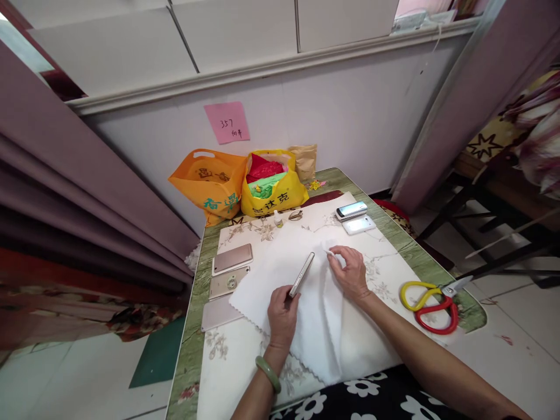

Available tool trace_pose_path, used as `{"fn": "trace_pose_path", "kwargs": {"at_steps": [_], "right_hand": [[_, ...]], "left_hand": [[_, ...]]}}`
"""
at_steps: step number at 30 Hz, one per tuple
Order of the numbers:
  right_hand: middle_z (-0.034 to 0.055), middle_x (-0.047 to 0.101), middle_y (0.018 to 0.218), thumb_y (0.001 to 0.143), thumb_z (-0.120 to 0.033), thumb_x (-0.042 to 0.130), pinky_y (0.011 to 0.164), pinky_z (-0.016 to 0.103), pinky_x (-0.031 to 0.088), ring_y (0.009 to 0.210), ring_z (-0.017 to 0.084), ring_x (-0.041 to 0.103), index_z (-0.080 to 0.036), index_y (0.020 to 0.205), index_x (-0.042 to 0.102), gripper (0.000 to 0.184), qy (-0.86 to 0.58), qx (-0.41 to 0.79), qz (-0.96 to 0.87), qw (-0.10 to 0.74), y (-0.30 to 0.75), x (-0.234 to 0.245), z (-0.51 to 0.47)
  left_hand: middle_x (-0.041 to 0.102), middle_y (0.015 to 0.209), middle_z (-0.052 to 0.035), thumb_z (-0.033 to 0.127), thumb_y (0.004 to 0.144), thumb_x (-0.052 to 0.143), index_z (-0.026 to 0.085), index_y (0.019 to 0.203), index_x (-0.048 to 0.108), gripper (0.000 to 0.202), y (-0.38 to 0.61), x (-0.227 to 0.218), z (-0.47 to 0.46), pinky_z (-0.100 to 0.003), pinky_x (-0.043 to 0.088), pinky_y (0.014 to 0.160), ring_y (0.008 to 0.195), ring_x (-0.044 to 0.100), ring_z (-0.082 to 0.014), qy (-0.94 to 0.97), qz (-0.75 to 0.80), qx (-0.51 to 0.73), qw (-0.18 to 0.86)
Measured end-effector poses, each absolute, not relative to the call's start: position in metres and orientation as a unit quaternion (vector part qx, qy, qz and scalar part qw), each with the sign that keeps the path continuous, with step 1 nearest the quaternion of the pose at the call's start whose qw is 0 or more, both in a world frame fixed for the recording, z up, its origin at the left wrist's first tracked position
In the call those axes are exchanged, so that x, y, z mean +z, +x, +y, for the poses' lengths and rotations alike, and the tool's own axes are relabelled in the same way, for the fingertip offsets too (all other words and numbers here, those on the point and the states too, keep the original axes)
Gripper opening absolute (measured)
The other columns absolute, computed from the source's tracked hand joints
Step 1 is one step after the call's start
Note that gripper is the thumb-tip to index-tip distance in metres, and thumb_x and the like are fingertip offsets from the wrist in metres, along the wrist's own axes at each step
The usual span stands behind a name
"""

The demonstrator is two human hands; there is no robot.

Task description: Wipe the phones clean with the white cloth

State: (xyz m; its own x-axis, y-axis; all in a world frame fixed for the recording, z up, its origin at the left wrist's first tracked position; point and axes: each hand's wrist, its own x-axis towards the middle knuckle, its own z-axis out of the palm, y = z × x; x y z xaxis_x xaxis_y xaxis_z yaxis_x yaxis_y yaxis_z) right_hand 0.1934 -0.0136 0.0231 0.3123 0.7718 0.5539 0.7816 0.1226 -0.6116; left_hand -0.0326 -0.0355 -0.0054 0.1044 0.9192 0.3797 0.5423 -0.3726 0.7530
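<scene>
Held edge-up in my left hand [282, 315] is a slim phone [303, 274], its narrow side toward me. My right hand [350, 271] pinches a raised corner of a white cloth [280, 280] with scalloped edges. The cloth lies spread over the table, partly folded along its right side, beneath the phone. Left of it lie a rose-gold phone [234, 258], a gold phone [228, 283] with a round ring on its back, and a pale phone [221, 313] partly covered by the cloth.
Scissors [431, 303] with yellow and red handles lie at the table's right edge. Two more phones [352, 211] rest at the back right. An orange bag [210, 181], a yellow bag [280, 195], glasses [296, 215] and a small bottle [277, 219] are at the back.
</scene>
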Motion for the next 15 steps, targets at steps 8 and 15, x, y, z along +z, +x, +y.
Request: {"fn": "trace_pose_path", "kwargs": {"at_steps": [8,15], "right_hand": [[0.0031,0.063,0.128,0.096,-0.026,0.046,0.115,0.047,0.025,0.126,0.019,0.051,-0.027,0.125,0.058,0.032,-0.380,0.038,-0.861,0.334,0.147,0.027,-0.037],[0.0064,0.043,0.148,0.097,-0.033,0.044,0.116,0.062,0.005,0.142,0.028,0.029,-0.027,0.150,0.028,0.056,-0.552,0.003,-0.789,0.270,0.168,0.024,-0.026]], "left_hand": [[0.061,0.082,-0.0022,0.020,0.084,0.054,0.019,0.088,0.060,0.007,-0.033,-0.006,-0.036,-0.031,0.050,0.072,0.078,0.059,-0.0171,0.722,0.503,0.423,0.216],[0.064,0.091,-0.0043,0.025,0.086,0.058,0.020,0.098,0.061,0.013,-0.031,-0.001,-0.036,-0.032,0.050,0.078,0.087,0.060,-0.0182,0.731,0.498,0.407,0.227]]}}
